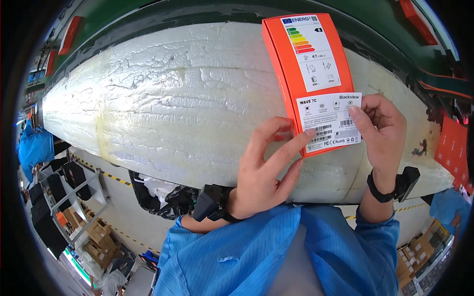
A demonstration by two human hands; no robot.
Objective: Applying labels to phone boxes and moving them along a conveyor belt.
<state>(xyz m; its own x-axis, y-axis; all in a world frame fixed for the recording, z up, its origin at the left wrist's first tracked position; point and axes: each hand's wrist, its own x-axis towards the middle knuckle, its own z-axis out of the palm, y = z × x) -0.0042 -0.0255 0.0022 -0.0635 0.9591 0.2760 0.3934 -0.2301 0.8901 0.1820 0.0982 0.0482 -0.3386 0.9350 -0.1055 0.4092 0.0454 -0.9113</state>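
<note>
An orange box [274,54] lies slightly tilted on the table, with a colour-banded energy label [310,49] on its upper part. A white sticker [321,116] with barcodes and small icons covers the lower part, and its right edge juts past the box. My right hand [385,128] pinches that right edge between thumb and fingers. At the box's lower left corner is my left hand [269,160], fingers spread. One of its fingertips rests on the sticker by the barcodes, others touch the box's left side, and the thumb points toward the bottom edge.
The table [173,93] has a wrinkled, shiny plastic covering. More orange boxes stand on the far ledge [417,22] and at the right end [454,153]. Below the table's near edge sits a black-lined bin [163,195]. People in blue work at both sides; a rack [74,192] stands left.
</note>
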